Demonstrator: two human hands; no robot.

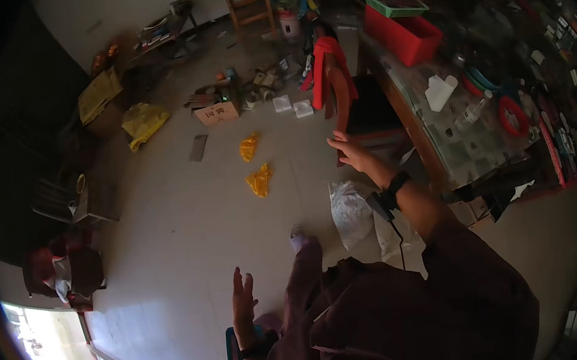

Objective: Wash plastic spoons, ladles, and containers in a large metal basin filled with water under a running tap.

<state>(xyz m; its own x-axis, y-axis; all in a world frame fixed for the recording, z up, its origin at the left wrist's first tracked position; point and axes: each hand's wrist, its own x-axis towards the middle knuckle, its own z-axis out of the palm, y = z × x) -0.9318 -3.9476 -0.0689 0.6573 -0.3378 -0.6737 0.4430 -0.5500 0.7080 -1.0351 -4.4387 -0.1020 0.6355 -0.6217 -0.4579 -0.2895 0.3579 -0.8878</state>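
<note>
My right hand (355, 152) is raised in front of me with its fingers spread and nothing in it. Nearest to it is a wooden chair (341, 98) with a dark seat and a red cloth (328, 55) draped over its back. My left hand (243, 297) is held up lower down, its fingers stretched out and holding nothing. Beside the left wrist, a teal-rimmed object (233, 352) shows in part; its kind is unclear. Two crumpled yellow plastic bags, a far one (249, 147) and a near one (259, 181), lie on the floor ahead.
White sacks (351, 212) rest on the floor by a cluttered table (455, 146) on my right, which bears a red bin (403, 36) and a clear bottle (473, 112). A filled cardboard box (217, 113) and a yellow bag (145, 123) stand farther off. A doorway (48, 349) lets in light.
</note>
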